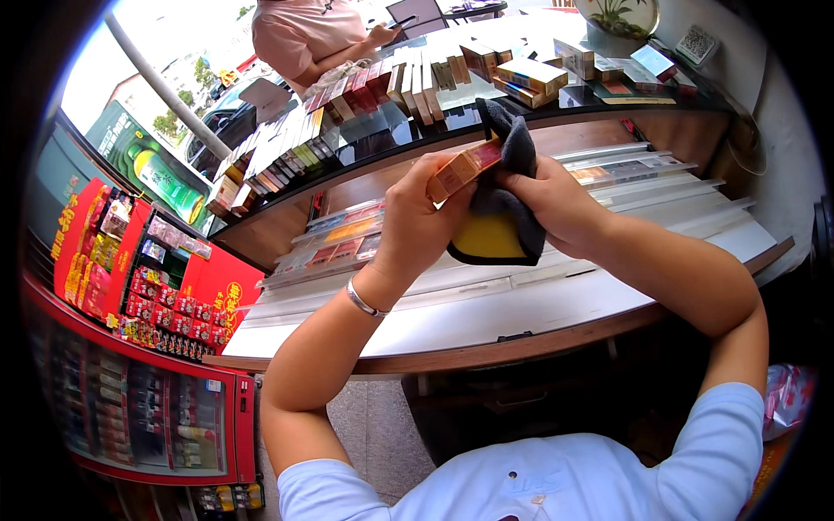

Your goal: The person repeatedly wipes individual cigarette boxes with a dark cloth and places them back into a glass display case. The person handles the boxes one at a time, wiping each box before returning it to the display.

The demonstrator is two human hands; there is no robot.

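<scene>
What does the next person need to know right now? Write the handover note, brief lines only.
Left hand: grips a small red and gold box, held up over the counter.
Right hand: holds a dark grey cloth with a yellow side against the box.
Display: rows of similar boxes stand on the glass countertop beyond the hands; more lie in the trays under it.
Done: cannot tell which boxes have been wiped.
Left: this box is in mid-wipe and not yet back in a row.
Another person stands across the counter.
</scene>
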